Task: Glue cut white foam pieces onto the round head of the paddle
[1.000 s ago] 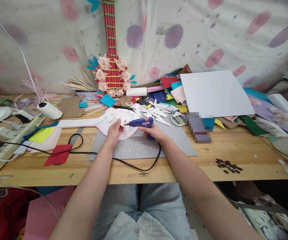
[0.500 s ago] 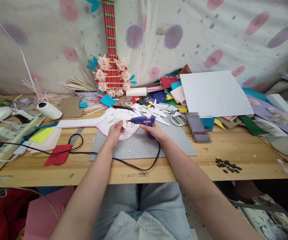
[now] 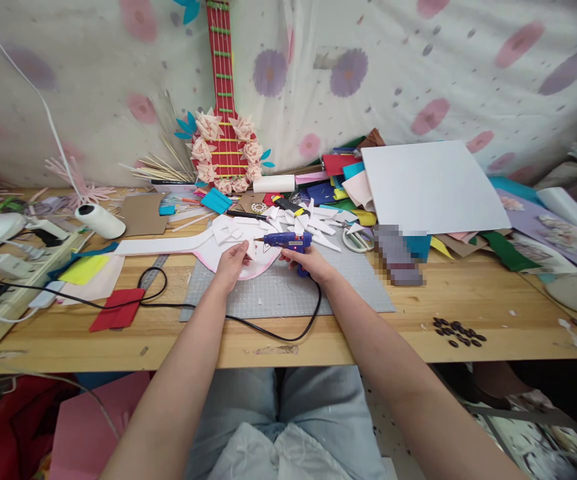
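Observation:
My right hand (image 3: 308, 261) is wrapped round a blue hot glue gun (image 3: 288, 240), whose nozzle points left. Its black cord (image 3: 268, 337) loops down over the mat and off to the left. Just left of the nozzle, my left hand (image 3: 233, 265) pinches a small white foam piece (image 3: 251, 251). Both hands are over a white guitar-shaped board (image 3: 263, 268) with a pink edge and a long neck to the left. White foam scraps (image 3: 313, 230) are heaped on and behind the board. Under it lies a grey cutting mat (image 3: 353, 290).
A red guitar model (image 3: 225, 143) trimmed with pale roses leans against the wall covering. To the right are scissors (image 3: 361, 241), a large white sheet (image 3: 433, 190) and several dark oval beads (image 3: 458, 330). A power strip (image 3: 28, 293), red felt (image 3: 117, 310) and a thread cone (image 3: 99, 221) sit left.
The glue gun is slightly further right, its tip a little farther from my left fingers. Both hands keep their hold, and the rest looks nearly the same.

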The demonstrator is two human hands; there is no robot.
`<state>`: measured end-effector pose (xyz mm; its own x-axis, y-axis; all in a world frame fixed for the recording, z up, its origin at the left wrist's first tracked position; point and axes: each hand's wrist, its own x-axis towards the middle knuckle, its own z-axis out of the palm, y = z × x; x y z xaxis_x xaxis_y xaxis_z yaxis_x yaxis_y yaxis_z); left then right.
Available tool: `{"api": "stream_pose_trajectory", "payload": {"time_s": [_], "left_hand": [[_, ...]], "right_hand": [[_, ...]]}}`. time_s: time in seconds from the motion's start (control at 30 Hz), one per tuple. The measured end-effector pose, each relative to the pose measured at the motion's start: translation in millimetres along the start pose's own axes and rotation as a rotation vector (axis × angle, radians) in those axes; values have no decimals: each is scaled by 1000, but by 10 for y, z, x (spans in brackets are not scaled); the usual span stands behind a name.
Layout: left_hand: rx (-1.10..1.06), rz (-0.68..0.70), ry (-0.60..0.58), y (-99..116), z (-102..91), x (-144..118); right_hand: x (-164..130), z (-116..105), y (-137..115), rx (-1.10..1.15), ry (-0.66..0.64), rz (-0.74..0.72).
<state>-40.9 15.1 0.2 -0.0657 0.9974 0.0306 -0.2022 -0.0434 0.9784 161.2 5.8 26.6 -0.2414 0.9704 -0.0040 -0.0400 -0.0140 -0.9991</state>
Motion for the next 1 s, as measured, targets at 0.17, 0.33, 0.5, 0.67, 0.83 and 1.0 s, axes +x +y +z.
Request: {"api": "stream_pose_trajectory", "payload": {"time_s": [0.17,0.33,0.5,0.67,0.83,1.0], "left_hand": [[-10,-7,4,17,8,-11],[5,6,9,17,9,-8],[1,7,21,6,10,3],[-54,0,26,13,14,4],[-76,-13,37,37,25,-1],[-88,-12,32,51,31,-10]], "right_hand": [[36,-26,43,-35,23,-2],[52,-50,80,-86,37,7],[13,-59,29,-99,8,18],[-17,-86,-33,-137,-52,45],[-27,-100,-51,-148,-94,41],[-39,-89,-68,-133,-108,20]]}}
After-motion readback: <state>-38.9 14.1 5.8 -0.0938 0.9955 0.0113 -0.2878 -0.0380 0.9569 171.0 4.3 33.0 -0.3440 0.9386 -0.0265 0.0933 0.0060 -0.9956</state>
